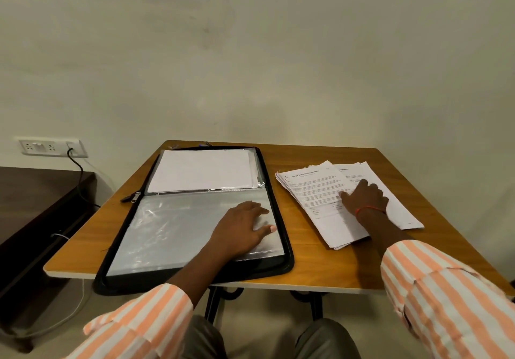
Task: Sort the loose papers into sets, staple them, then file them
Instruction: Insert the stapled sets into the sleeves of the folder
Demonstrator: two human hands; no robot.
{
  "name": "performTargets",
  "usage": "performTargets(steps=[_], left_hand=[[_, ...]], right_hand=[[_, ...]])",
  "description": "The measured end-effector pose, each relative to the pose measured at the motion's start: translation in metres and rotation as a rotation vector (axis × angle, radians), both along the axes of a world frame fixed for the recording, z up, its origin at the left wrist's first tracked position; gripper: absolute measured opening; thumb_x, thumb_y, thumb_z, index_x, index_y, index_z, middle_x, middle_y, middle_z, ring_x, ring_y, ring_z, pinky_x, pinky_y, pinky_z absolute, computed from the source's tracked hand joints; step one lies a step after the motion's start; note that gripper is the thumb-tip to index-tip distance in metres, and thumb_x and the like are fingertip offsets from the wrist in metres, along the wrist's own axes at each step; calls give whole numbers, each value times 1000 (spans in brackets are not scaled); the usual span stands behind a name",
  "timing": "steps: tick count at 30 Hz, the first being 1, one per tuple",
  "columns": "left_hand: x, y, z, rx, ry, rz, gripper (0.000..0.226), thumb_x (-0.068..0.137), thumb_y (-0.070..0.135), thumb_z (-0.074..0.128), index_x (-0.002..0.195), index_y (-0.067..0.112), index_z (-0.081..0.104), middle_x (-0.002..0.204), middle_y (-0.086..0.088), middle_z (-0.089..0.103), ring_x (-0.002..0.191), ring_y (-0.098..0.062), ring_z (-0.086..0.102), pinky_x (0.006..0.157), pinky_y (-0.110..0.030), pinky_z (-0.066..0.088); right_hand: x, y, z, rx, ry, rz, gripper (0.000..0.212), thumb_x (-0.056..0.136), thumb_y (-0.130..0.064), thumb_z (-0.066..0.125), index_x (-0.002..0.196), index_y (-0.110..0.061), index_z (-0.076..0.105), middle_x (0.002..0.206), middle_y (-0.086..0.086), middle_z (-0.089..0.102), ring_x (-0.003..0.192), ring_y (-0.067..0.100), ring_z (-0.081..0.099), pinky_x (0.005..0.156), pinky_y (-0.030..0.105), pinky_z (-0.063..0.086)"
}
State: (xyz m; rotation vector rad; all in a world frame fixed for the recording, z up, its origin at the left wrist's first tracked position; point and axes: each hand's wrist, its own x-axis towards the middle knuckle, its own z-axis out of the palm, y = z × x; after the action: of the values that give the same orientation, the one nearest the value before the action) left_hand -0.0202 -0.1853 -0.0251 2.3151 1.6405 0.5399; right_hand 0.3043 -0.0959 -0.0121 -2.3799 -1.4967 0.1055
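The person sits at a small brown wooden table (320,269). The left hand (242,229) lies flat, with the fingers straight and a little spread, on a clear plastic sleeve (172,227). This sleeve is the near page of a black zippered fabric folder (133,283), which lies open under this hand. The hand grasps nothing. I think it presses the sleeve down so that the slippery page stays flat and the folder stays open and ready to take a set.

Beyond the left fingertips, in the far half of the folder, a sleeve holds plain white sheets (200,170). They seem to be filed already.

The right hand (363,197), which has a thin red thread (367,208) around the wrist, rests palm down on a fanned stack of white printed papers (315,191). This stack lies on the table to the right of the folder and does not touch it. The fingers lie relaxed on the top sheets. I see no pinch, so I judge this hand as released too. It probably holds the loose sheets in place, or feels for the next one to pull away.

The sheets are spread and not squared, so the sorting looks unfinished. I do not see a stapler near either hand. Some small things lie behind the folder, far from both hands, but they are too small to name.
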Motion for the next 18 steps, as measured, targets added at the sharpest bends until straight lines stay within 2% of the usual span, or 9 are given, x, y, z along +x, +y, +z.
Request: performTargets(steps=[4, 8, 11, 14, 16, 18], left_hand=[[52, -2, 22, -155, -299, -37, 59, 97, 56, 57, 146, 24, 51, 151, 1, 51, 135, -18, 50, 108, -35, 40], [98, 11, 31, -358, -560, 24, 55, 101, 40, 60, 148, 16, 48, 152, -3, 52, 134, -23, 52, 100, -28, 41], [114, 22, 24, -373, -695, 116, 51, 101, 29, 63, 148, 16, 49, 149, -4, 54, 132, -25, 54, 99, -28, 44], [117, 36, 13, -334, -798, 203, 47, 99, 22, 65, 144, 18, 53, 143, -4, 60, 125, -25, 60, 96, -30, 51], [115, 45, 8, -341, -842, 273, 43, 97, 21, 65, 139, 19, 56, 137, -4, 64, 116, -25, 65, 83, -31, 57], [113, 53, 5, -403, -935, 340, 39, 96, 22, 67, 134, 17, 60, 129, -4, 68, 107, -25, 69, 82, -34, 60]], right_hand=[[19, 6, -4, -103, 68, 0, 80, 90, -65, 58, 144, -10, 38, 143, 20, 49, 133, 39, 46, 110, 50, 32], [19, 4, -3, -82, 82, 7, 74, 90, -63, 60, 139, -9, 44, 139, 20, 53, 130, 40, 47, 107, 48, 34], [18, 3, -6, -97, 115, 25, 69, 89, -64, 60, 131, -10, 54, 132, 19, 59, 123, 39, 52, 103, 46, 39], [23, 3, -9, -100, 181, 20, 70, 87, -61, 64, 131, -8, 57, 130, 19, 61, 120, 39, 56, 101, 45, 47], [28, 4, -10, -109, 193, 6, 68, 87, -59, 66, 130, -7, 58, 131, 19, 61, 121, 39, 55, 101, 44, 46], [29, 3, -7, -115, 205, 20, 61, 88, -52, 68, 127, -5, 60, 127, 18, 63, 118, 37, 57, 98, 41, 47]])
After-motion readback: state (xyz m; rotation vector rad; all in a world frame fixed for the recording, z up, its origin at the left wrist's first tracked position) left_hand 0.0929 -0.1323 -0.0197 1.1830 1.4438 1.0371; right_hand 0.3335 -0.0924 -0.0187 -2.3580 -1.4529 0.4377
